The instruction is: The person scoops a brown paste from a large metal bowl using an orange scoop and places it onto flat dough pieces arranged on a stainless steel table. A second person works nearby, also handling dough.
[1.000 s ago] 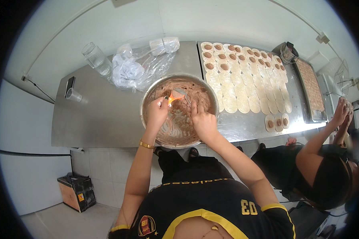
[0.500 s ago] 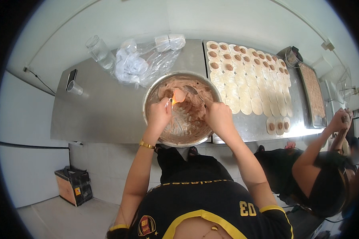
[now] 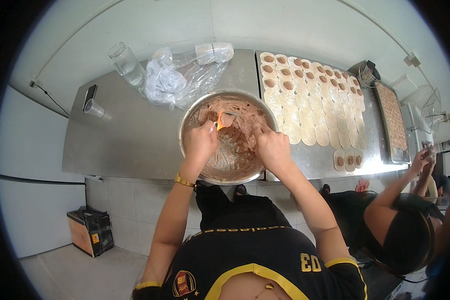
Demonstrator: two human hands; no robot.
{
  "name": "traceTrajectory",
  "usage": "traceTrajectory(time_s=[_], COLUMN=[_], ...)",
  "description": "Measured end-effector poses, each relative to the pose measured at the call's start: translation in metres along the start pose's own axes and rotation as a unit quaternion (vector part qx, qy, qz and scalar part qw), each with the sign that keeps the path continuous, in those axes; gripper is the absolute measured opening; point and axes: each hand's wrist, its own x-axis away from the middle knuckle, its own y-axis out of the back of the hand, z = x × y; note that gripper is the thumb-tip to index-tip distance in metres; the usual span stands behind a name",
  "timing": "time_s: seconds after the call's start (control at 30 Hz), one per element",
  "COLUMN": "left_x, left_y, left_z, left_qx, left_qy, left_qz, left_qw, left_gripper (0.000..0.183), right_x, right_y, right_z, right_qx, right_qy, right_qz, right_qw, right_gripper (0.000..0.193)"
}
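A large metal bowl (image 3: pixel 184 112) stands in front of me with pinkish-brown meat paste (image 3: pixel 242 134) in it. Closed around the handle of a small orange scoop (image 3: pixel 219 121), my left hand (image 3: pixel 201 144) holds it over the bowl with paste inside. My right hand (image 3: pixel 273 149) grips a metal spoon (image 3: pixel 233 113), whose tip lies at the top of the scoop. Most of the spoon's handle is hidden by fingers. To the right of the bowl, round pale dough wrappers (image 3: pixel 307 134) lie in overlapping rows. Those in the far rows carry lumps of paste (image 3: pixel 288 85).
Three filled wrappers (image 3: pixel 350 160) lie near the table's front edge. A tray (image 3: pixel 392 117) of brown filling stands farther right, beside a co-worker (image 3: pixel 400 225). Left of the bowl are a plastic bag (image 3: pixel 167 82), a glass jug (image 3: pixel 127 65), a cup (image 3: pixel 93 108) and a phone (image 3: pixel 89 95).
The spoon has moved from the paste behind the scoop onto the scoop's top. The heap in the scoop looks lower and flatter. The co-worker's hands have shifted slightly.
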Motion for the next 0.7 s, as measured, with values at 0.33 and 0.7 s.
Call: traceTrajectory(time_s=[0.33, 0.7], left_x=[0.000, 0.003], left_y=[-0.004, -0.011], left_z=[-0.015, -0.015], left_qx=[-0.078, -0.101], left_qy=[-0.030, -0.038], left_qz=[0.041, 0.055], left_qw=[0.996, 0.993], left_gripper=[0.012, 0.010], right_x=[-0.015, -0.009], right_y=[0.023, 0.000], right_z=[0.001, -0.055], right_qx=[-0.009, -0.622], right_qy=[-0.109, -0.345], right_qz=[0.091, 0.250], right_qw=[0.990, 0.657], right_gripper=[0.013, 0.015])
